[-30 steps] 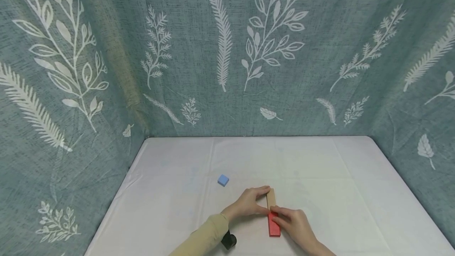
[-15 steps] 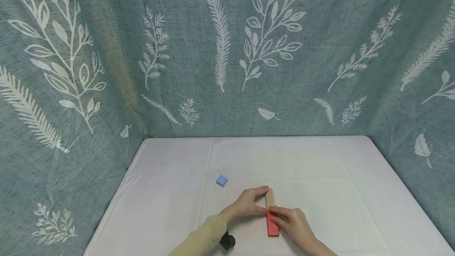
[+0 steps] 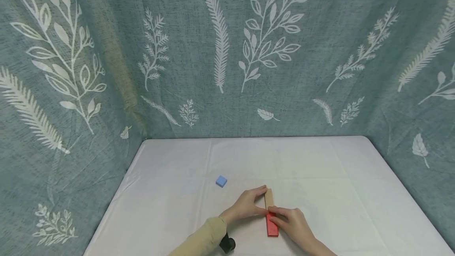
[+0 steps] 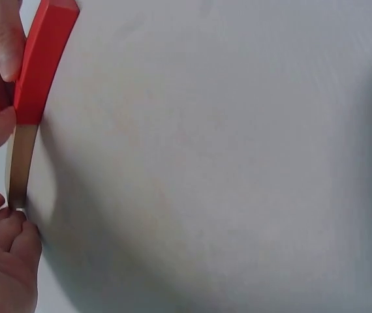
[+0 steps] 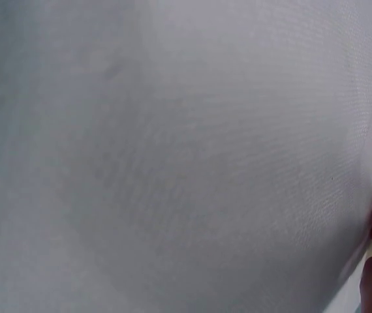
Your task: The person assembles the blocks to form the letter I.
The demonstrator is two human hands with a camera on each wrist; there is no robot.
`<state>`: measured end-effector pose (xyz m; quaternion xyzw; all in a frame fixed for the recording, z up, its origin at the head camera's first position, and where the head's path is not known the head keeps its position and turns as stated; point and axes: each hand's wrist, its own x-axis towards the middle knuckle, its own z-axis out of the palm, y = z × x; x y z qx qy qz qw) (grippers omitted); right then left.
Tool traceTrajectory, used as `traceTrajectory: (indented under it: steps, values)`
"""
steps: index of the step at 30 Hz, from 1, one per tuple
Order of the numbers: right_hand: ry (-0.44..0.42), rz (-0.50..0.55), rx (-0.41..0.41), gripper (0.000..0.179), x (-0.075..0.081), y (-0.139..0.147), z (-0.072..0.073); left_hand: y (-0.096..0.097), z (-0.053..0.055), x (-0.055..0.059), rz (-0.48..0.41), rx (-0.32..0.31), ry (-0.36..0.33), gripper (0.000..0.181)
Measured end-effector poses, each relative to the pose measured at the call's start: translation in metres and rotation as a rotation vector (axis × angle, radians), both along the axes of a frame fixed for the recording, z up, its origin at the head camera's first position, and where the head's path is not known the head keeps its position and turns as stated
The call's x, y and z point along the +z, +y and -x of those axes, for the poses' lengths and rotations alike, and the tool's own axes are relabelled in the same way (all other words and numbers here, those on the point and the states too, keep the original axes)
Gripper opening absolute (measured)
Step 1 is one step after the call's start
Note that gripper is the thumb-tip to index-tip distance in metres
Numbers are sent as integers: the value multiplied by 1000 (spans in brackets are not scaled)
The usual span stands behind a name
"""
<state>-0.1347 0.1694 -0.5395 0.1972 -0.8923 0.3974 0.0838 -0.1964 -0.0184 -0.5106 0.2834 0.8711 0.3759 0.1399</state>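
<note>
On white cloth (image 3: 320,192): two grips.
My left hand (image 3: 245,204) holds tan block (image 3: 269,197); my right hand (image 3: 293,222), red block (image 3: 272,230) (ends touching).

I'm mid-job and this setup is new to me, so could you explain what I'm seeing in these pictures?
There is no machine arm here, only a person's bare hands: the left hand and the right hand. The wide picture comes from a camera worn on the head, looking forward and down. The other two come from cameras on the wrists; the right one catches the work only at its edge. On the white table, a blue block lies apart. The left hand grips a wooden block, and the right holds a red block end to end with it; I can't tell whether they are joined.
</note>
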Motion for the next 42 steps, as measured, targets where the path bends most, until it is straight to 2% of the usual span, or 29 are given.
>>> traceTrajectory:
  steps: [5, 6, 8, 15, 19, 27, 33, 38, 42]
  values:
    - [-10, 12, 7, 24, 0, 0, 0, 0, 0, 0, 18, 9, 46, 66]
    - [-10, 10, 7, 24, 0, 0, 0, 0, 1, 0, 17, 18, 28, 67]
    - [-9, 11, 9, 24, 0, 1, 0, -1, 3, 1, 30, 23, 46, 67]
    - [21, 21, 11, 23, -2, 1, 0, -10, 11, 20, -25, 40, -17, 67]
    - [1, 14, 4, 23, -1, 0, 0, -21, 19, 28, -58, 43, -20, 66]
    - [-12, 9, -17, 23, -1, -1, -1, -47, 33, 35, -131, 55, -29, 66]
    - [-39, 16, -26, 24, 1, -2, -1, -65, 43, 43, -134, 77, -8, 65]
    - [-57, 23, -21, 24, 2, -2, -1, -80, 50, 52, -139, 111, -4, 65]
    - [-62, 27, -13, 24, 2, -1, 0, -93, 57, 58, -136, 168, 14, 64]
